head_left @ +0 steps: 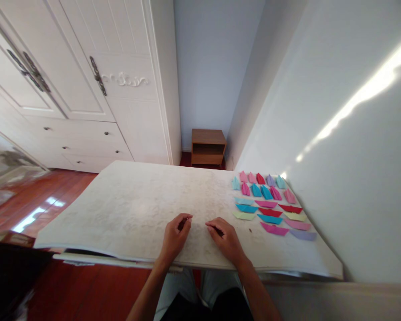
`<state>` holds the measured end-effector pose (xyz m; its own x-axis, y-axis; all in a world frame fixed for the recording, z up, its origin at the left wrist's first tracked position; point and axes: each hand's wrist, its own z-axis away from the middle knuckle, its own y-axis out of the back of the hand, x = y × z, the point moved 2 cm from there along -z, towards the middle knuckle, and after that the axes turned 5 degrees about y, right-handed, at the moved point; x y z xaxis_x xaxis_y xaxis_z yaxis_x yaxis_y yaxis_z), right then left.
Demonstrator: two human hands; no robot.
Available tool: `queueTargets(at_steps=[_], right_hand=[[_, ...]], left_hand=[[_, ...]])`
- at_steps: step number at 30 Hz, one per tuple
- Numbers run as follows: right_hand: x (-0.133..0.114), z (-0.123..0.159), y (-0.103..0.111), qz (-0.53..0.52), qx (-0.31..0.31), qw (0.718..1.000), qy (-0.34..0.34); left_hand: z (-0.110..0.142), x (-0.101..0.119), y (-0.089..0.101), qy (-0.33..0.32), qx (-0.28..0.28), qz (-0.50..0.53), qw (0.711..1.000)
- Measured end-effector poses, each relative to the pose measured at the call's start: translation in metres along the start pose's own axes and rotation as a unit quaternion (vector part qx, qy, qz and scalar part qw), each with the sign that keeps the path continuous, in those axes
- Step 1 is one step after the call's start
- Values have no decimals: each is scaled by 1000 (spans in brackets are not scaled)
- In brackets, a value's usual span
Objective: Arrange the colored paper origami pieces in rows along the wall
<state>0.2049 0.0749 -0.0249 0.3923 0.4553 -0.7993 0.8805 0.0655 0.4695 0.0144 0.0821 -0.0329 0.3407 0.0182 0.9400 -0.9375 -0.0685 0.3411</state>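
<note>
Both hands rest on a white table (130, 209) near its front edge, a short gap between them. My left hand (174, 236) has its fingers curled in loosely, and nothing shows inside them. My right hand (224, 238) is curled the same way, its fingertips pointing left. To the right of my right hand lie several folded paper boats (270, 218) in pink, blue, red, green and purple, laid flat in rows. Behind them stands a row of smaller folded paper pieces (260, 183) in similar colours.
A white wall (337, 147) runs along the table's right side. A white wardrobe (87, 89) with drawers fills the left background. A small wooden nightstand (208, 147) stands in the far corner. Red wooden floor (36, 200) lies to the left.
</note>
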Motion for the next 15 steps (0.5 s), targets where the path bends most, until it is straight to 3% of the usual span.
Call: queueTargets(at_steps=[6, 9, 12, 15], right_hand=[[-3, 3, 6, -58, 17, 998, 8], [-3, 5, 20, -56, 15, 998, 24], [3, 4, 50, 10, 34, 998, 43], [24, -4, 97, 89, 78, 993, 21]], left_hand=[[0, -1, 1, 4, -2, -2, 1000], [0, -1, 1, 10, -6, 5, 1000], [-1, -2, 1, 9, -10, 9, 1000], [-1, -4, 1, 8, -10, 17, 1000]])
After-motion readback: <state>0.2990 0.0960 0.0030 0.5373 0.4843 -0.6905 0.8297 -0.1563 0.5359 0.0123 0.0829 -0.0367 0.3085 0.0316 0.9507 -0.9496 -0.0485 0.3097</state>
